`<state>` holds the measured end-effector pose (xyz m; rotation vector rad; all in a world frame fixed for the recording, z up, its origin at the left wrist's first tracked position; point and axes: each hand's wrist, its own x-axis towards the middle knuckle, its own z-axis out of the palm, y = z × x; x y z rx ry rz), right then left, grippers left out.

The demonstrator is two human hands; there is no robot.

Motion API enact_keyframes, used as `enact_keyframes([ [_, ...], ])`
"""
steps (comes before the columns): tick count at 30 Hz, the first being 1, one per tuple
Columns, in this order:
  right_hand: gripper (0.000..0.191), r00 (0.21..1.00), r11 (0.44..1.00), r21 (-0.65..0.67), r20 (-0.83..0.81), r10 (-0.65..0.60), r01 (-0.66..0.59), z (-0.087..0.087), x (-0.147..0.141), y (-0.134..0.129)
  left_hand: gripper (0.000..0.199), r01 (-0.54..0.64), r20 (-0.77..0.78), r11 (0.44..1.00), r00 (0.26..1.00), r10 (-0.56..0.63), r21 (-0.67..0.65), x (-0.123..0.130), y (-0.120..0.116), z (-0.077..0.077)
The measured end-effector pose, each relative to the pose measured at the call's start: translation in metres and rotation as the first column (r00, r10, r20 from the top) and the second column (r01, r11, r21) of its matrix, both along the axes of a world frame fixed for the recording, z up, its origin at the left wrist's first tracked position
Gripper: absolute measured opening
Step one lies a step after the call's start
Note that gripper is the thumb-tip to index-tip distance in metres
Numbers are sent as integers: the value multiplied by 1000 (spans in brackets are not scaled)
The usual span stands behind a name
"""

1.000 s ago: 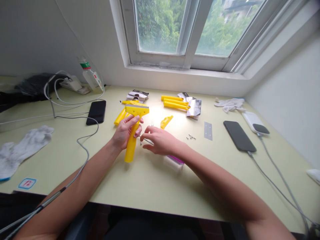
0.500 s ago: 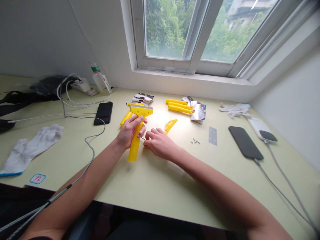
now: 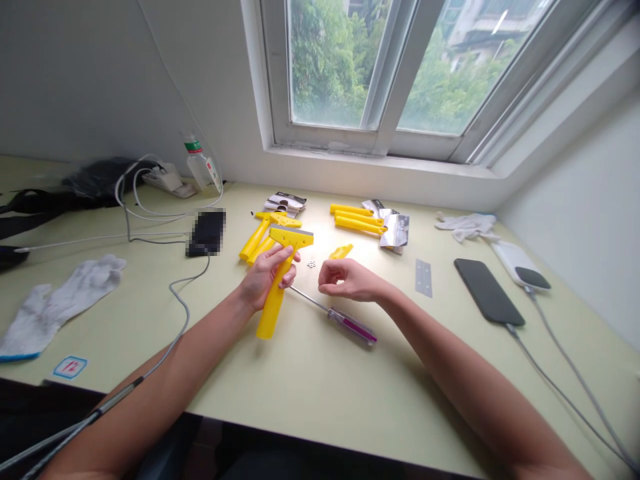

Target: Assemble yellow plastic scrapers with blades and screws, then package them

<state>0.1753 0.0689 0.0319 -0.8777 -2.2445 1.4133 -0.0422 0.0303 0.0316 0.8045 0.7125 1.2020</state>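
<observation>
My left hand (image 3: 265,280) grips the handle of a yellow plastic scraper (image 3: 273,313), whose wide head with a metal edge (image 3: 291,237) points away from me. My right hand (image 3: 347,280) hovers to the right, fingers loosely curled, with nothing visible in them. Below it, a purple-handled screwdriver (image 3: 340,317) lies on the table, its steel tip close to the scraper handle. Just above my right hand rests a small yellow plastic piece (image 3: 341,251), with a few tiny metal parts (image 3: 311,264) to its left.
Two more yellow scrapers (image 3: 257,237), several yellow handles (image 3: 357,220) and packaging (image 3: 395,230) lie at the back. A metal plate (image 3: 423,277), phones (image 3: 487,292), white gloves (image 3: 60,307), cables (image 3: 185,307) and a bottle (image 3: 197,163) surround them on the pale green table (image 3: 310,387).
My right hand has moved right, away from the scraper, and the whole screwdriver now shows on the table. The left hand still holds the scraper.
</observation>
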Motion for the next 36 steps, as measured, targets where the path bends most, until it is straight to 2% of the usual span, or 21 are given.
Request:
enact_keyframes([
  [2,22,1000,998,60,-13,-6,6,4,5,4,19,21,0,1000,1000,-21,-18,2,-2,-1],
  [4,25,998,979,199,10,-56,53,15,10,5,19,42,7,999,999,-42,-27,4,-4,0],
  [6,20,990,935,330,17,-139,125,28,15,4,18,63,15,998,998,-63,-29,6,-7,0],
  [10,14,968,838,491,-52,-245,238,45,19,-4,16,117,22,993,993,-117,-11,10,-11,-1],
  [14,12,969,703,678,-60,-238,215,41,10,-10,17,163,15,987,986,-163,2,13,-13,-3],
  [17,8,972,645,731,-122,-200,224,31,2,-9,20,171,4,985,985,-172,7,14,-15,-3],
  [21,6,956,655,696,-205,-211,294,21,-3,-6,20,196,-10,981,980,-196,1,14,-16,-4],
  [27,10,942,661,670,-234,-242,337,13,-3,-5,20,194,3,981,981,-194,-10,13,-15,-7],
  [33,7,949,670,673,-185,-257,313,18,-5,-9,19,208,-22,978,978,-208,4,15,-16,-7],
  [36,5,926,686,626,-201,-319,372,20,-7,-11,20,208,-33,978,978,-208,6,15,-17,-6],
])
